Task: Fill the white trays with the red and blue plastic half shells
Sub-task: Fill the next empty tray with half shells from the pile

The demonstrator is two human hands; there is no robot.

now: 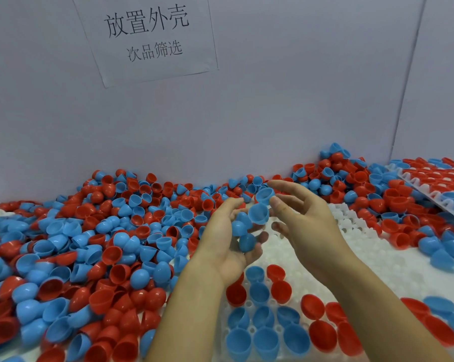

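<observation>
**Sorting blue shells above the tray**

Cupping several blue half shells (242, 231), the left hand (224, 236) curled around them. The right hand (303, 220) pinched another blue shell (264, 195) between thumb and fingertips above the partly filled white tray (364, 259).

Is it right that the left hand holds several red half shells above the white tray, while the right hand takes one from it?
Not quite: the shells in the left hand are blue half shells, not red. The head view shows this. It holds them above the white tray, and the right hand takes one.
</observation>
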